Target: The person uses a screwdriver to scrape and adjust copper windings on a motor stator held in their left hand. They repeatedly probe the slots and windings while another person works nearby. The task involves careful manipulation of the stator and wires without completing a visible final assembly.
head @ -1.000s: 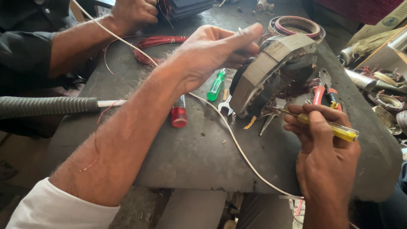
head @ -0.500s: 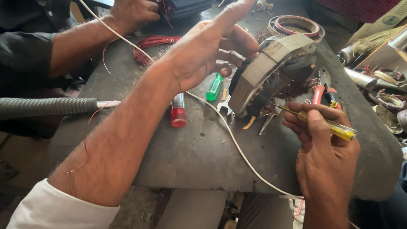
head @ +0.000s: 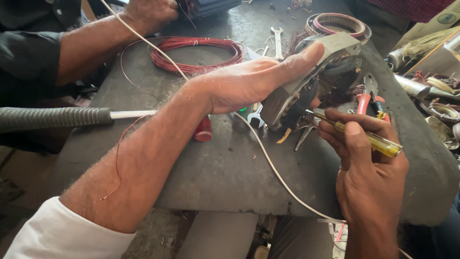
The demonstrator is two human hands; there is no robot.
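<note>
Big grey bench [head: 230, 182] fills the view, and everything hangs off the motor core [head: 306, 81] tipped up on edge near its far right side. That core is a ring of stacked steel plates with copper windings inside: it looks heavy and rigid on the outside, but the wire in the slots is thin and easily nicked, so the solid outer rim is the place to hold it. And that is where the left hand [head: 249, 84] sits, palm against the rim, thumb laid flat along the top edge, steadying it. Just below the core, the right hand [head: 369, 177] has its fingers closed around a yellow-handled screwdriver [head: 369, 139], tip poking into the windings. Behind the core, a coil of red wire [head: 196, 52] lies on the bench, with another person's hand [head: 148, 14] beyond it. A white cord [head: 268, 163] runs under the left wrist. Red-handled pliers [head: 366, 98] lie right of the core, a small spanner [head: 256, 117] just in front. The left fingers are hidden behind the core, probably curled round it, and the screwdriver tip is lost among the copper.
</note>
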